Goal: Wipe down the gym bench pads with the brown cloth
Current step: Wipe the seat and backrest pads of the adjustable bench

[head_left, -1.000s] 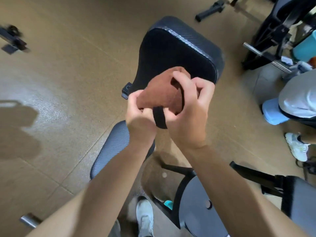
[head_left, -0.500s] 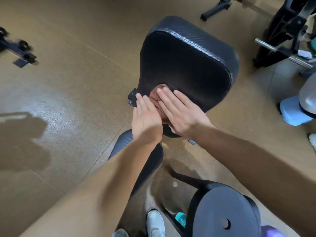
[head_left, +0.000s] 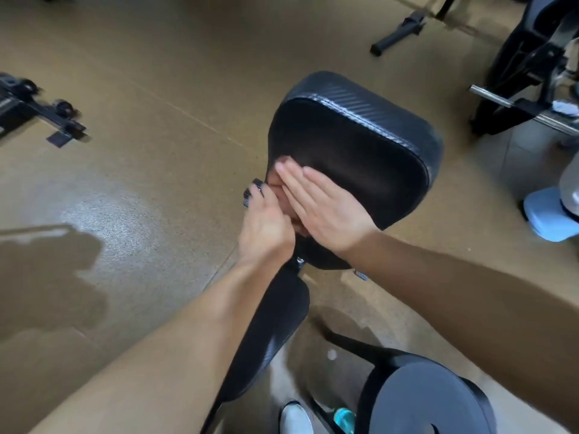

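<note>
The wide black bench pad fills the centre, and a narrower black pad runs down toward me below it. The brown cloth lies on the wide pad's near left corner. Only slivers of it show between my hands. My right hand lies flat on the cloth with its fingers straight and together, pointing up-left. My left hand is pressed against the cloth at the pad's left edge, its fingertips by a small black knob.
A round black stool stands at the lower right, with a teal bottle and my white shoe beside it. A steel bar on a black rack is at the right, a black wheeled frame at the left. The floor is tan.
My hands brought the bunched cloth down from mid-air onto the wide pad and flattened it. They have since slid it up and left along the pad's edge.
</note>
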`<state>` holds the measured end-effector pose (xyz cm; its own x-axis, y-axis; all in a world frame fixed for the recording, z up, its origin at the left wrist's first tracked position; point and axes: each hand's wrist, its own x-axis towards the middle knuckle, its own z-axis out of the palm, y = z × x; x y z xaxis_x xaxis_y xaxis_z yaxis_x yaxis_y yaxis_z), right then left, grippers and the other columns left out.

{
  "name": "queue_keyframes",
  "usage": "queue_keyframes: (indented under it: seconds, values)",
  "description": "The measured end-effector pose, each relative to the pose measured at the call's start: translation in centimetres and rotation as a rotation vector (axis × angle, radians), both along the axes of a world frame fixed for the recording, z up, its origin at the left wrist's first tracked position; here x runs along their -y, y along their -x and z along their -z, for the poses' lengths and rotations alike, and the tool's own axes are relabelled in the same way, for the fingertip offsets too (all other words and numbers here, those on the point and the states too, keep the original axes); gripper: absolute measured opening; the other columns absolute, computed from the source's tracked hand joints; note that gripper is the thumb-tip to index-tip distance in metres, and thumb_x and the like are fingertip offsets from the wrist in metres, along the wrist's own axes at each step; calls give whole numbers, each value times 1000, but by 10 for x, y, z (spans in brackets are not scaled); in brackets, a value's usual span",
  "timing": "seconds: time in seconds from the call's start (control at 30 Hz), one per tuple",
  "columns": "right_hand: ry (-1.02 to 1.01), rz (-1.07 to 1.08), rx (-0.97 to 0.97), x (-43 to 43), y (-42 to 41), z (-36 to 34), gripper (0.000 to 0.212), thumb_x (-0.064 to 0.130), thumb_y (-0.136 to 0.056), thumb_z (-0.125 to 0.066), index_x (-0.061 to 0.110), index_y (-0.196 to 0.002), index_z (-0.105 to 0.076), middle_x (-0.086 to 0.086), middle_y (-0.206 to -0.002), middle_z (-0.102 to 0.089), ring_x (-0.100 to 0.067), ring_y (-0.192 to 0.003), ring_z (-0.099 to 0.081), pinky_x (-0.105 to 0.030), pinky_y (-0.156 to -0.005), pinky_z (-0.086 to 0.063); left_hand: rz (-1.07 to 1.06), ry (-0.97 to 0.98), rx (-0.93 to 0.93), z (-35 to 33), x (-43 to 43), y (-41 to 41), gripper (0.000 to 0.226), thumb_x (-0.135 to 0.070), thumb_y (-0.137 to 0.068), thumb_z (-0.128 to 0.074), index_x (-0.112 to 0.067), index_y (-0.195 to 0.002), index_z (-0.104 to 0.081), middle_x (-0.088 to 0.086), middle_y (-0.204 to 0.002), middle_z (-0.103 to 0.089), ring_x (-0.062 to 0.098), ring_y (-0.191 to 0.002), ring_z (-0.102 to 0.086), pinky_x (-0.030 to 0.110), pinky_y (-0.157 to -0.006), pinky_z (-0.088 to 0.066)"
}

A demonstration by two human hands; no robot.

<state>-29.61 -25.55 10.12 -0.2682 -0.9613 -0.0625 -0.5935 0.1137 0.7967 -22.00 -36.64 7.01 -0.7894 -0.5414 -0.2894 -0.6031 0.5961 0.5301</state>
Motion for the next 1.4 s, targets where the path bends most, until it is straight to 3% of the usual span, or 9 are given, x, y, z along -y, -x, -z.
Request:
queue_keyframes:
  seconds: [0.1, 0.2, 0.37, 0.47, 0.7, 1.0, 1.13, 1.3, 1.4]
  values:
    - [-142, 37, 31, -21, -15, 20, 62, 1, -96, 9, -13, -152, -15, -27, -163, -6, -38, -153, -8, -50, -120, 3, 156, 38, 61, 2, -10, -26, 19, -26, -95, -48, -14, -100, -62, 9, -90, -66, 38, -94, -63, 32, -71, -41]
    - [-87, 89, 11, -24, -18, -22, 73, -1, -90, 18, -9, -154, -17, -26, -164, -6, -38, -153, -9, -53, -119, 5, 32, -80, -216, -28, -7, -30, 21, -25, -88, -47, -21, -96, -65, -1, -68, -67, 23, -73, -66, 29, -70, -51]
    - [254, 221, 96, 11, 7, -119, 58, 18, -97, -29, -6, -150, -30, -32, -157, -25, -44, -146, -26, -58, -122, -2, -272, -128, -736, -122, 17, 2, 50, -6, -81, -52, -15, -130, -45, 3, -119, -58, 16, -104, -57, 21, -95, -45]
    - [351, 365, 356, 35, 17, -141, 57, 36, -82, -61, 4, -128, -51, -19, -128, -55, -35, -119, -53, -56, -122, -15, -203, -24, -817, -145, 18, 13, 49, 3, -80, -46, -9, -127, -44, 8, -130, -45, 0, -96, -38, -1, -83, -29]
    - [619, 391, 553, 31, 39, -140, 44, 47, -91, -46, 18, -121, -62, -5, -117, -67, -27, -104, -66, -51, -116, -30, 112, 101, -576, -136, 22, 42, 45, -20, -100, -31, -14, -142, -47, 5, -149, -47, 21, -138, -41, 31, -116, -30]
    - [1339, 647, 1011, -100, -6, -72, 65, 28, -90, -52, 16, -151, -37, -4, -152, -47, -22, -138, -45, -36, -114, -37, 875, 701, -603, -130, -76, 51, 45, -21, -99, -42, -5, -139, -52, 15, -145, -51, 37, -127, -50, 44, -118, -25]
    - [1265, 571, 879, -67, 4, -97, 63, 34, -89, -50, 17, -148, -42, -5, -150, -46, -24, -136, -44, -37, -111, -40, 783, 596, -703, -139, -37, 60, 43, -23, -95, -44, -8, -133, -59, 9, -137, -60, 30, -122, -57, 39, -113, -35]
    - [823, 445, 575, -12, 32, -132, 43, 38, -92, -44, 11, -122, -59, -10, -110, -65, -32, -90, -66, -36, -63, -40, 496, 412, -750, -123, 9, 60, 45, -22, -98, -35, -6, -133, -57, 8, -139, -57, 25, -129, -53, 43, -110, -40]
    - [754, 413, 577, 10, 38, -135, 37, 31, -96, -39, 8, -119, -57, -12, -104, -64, -32, -81, -64, -35, -60, -31, 345, 267, -822, -120, 19, 69, 45, -27, -98, -31, -10, -128, -60, 4, -133, -61, 19, -123, -55, 33, -105, -44]
